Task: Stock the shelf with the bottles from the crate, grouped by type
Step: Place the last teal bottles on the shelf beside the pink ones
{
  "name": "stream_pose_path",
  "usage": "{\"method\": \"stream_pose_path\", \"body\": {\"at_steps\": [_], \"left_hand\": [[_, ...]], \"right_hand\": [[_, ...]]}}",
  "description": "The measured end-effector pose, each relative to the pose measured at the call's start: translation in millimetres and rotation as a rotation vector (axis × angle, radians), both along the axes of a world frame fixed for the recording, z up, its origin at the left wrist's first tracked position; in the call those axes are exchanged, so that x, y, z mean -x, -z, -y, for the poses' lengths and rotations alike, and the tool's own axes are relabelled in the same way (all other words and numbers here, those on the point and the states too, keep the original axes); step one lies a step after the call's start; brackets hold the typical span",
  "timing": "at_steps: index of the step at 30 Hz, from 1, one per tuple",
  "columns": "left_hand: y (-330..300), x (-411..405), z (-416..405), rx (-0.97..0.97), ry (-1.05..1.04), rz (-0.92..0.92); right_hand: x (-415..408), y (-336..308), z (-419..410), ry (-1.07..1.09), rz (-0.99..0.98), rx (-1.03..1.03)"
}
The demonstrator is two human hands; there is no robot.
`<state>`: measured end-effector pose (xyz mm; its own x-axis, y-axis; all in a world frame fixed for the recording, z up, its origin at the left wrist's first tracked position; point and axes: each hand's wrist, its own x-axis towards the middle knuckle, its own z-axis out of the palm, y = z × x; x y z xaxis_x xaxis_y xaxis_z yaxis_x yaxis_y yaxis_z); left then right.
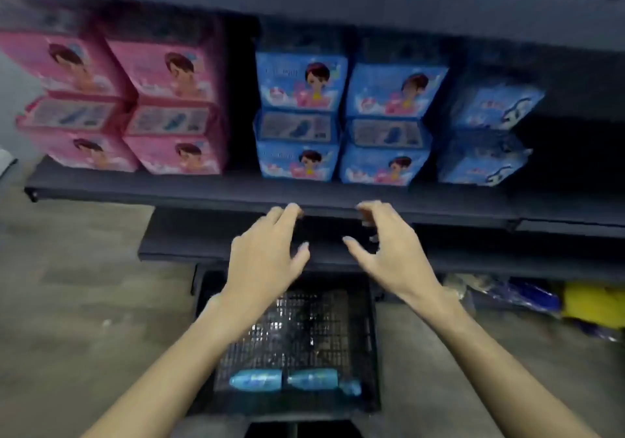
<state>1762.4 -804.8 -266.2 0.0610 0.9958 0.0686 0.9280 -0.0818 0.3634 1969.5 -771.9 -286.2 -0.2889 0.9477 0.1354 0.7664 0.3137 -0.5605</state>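
Observation:
A black mesh crate (370,353) stands on the floor below me. One blue-labelled plastic bottle (291,379) lies on its side at the crate's near end. Both my hands are raised above the crate, in front of the dark shelf (135,185). My left hand (267,255) has relaxed, spread fingers and holds nothing. A short gap away, my right hand (385,245) is loosely curved with the thumb out, also empty. Their fingertips sit near the shelf's front edge. The picture is motion-blurred.
Pink boxes (135,106) are stacked on the shelf's left, blue boxes (341,116) in the middle and blue packs (490,133) to the right. A lower dark shelf board (176,245) juts out. Blue and yellow bags (575,305) lie under it at right. Concrete floor (74,302) spreads left.

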Motion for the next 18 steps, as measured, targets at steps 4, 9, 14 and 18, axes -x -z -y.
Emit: {"method": "stream_pose_path", "body": {"at_steps": [4,9,14,18], "left_hand": [[133,9,39,0.383,-0.027,-0.057],[278,21,93,0.763,-0.049,-0.07],[401,38,126,1.102,-0.149,-0.054],[490,41,143,1.329,-0.556,0.223]], "right_hand": [[0,136,32,-0.021,0.187,0.43],[0,289,82,-0.11,0.372,0.874],[9,407,116,-0.223,0.54,1.032],[17,488,135,-0.342,0.662,1.043]]}}
